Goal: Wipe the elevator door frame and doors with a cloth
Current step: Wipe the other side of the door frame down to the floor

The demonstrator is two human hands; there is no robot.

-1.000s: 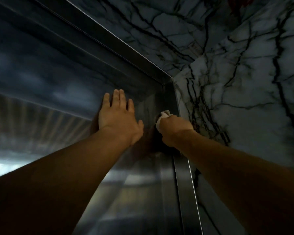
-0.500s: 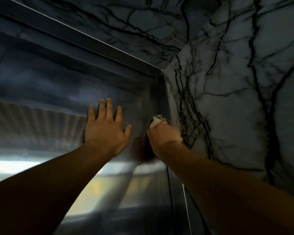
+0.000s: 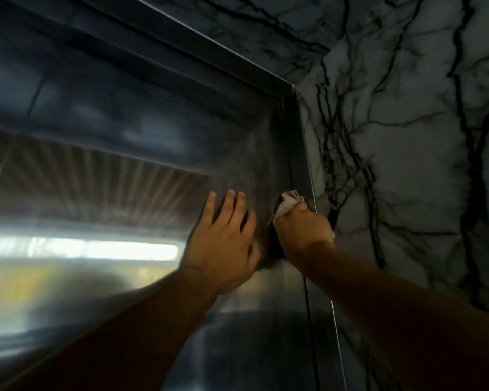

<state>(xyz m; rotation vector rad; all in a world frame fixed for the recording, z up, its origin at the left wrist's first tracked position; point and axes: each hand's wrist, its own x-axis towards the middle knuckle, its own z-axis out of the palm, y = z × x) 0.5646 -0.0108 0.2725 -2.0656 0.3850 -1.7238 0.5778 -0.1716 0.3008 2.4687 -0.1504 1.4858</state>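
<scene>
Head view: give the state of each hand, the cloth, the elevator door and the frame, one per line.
left hand: open, flat against the door
right hand: closed around the cloth
cloth: bunched, pressed against the frame
elevator door: shut, reflective
door frame: upper right corner above the cloth

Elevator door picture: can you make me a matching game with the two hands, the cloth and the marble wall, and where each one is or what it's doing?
Things:
1. left hand
2. right hand
3. cloth
4. marble wall

Places or states:
A. white with dark veins, right of the metal door frame
B. bunched up, poking out above a fist
C. flat and open on the steel elevator door
D. closed in a fist at the frame's edge

Pairs: 1-C, 2-D, 3-B, 4-A
</scene>
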